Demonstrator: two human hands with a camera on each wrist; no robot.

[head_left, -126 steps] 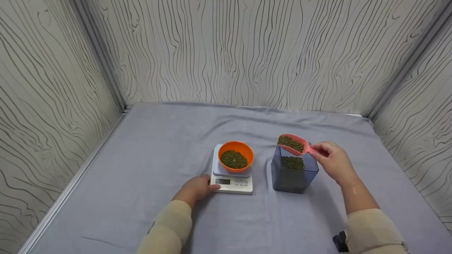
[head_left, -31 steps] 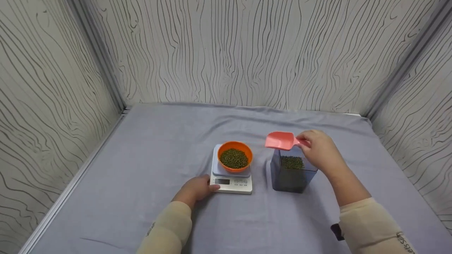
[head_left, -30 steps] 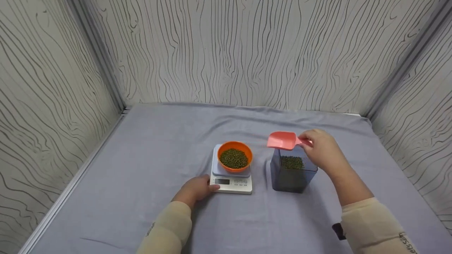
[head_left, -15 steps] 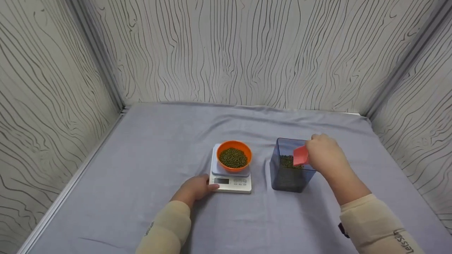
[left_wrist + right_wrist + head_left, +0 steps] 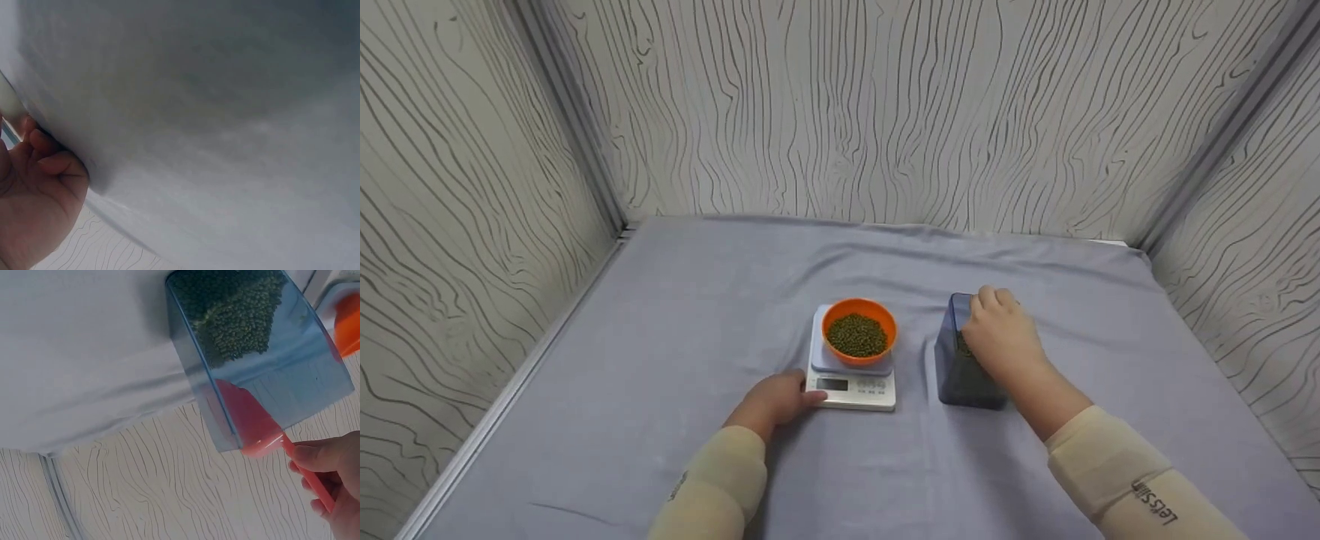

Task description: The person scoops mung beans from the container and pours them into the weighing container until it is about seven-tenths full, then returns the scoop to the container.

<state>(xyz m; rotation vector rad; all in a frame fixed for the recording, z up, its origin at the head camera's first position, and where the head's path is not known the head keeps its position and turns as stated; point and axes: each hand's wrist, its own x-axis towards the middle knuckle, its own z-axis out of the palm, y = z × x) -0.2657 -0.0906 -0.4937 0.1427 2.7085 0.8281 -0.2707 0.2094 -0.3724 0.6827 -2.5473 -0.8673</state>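
My left hand (image 5: 777,397) holds the left edge of a white kitchen scale (image 5: 877,401), thumb on top beside the display. An orange bowl (image 5: 855,307) stands on the scale's platform, with green mung beans (image 5: 856,337) inside. To the right is a clear blue-tinted container (image 5: 960,382), part full of mung beans (image 5: 236,326). Over its mouth, my right hand (image 5: 1003,330) grips a pink scoop (image 5: 250,419) by the handle. In the right wrist view the scoop's bowl dips inside the container wall, apart from the beans; the head view hides it behind the hand.
A grey cloth (image 5: 697,300) with some wrinkles covers the table. Wood-patterned panels (image 5: 840,112) enclose the back and both sides, with metal posts at the corners. The container stands a short gap to the right of the scale.
Earlier the scoop carried beans, then was seen emptied above the container. It has since dropped into the container, my right hand moving left over it. The bowl's beans look higher. My left hand stays put.
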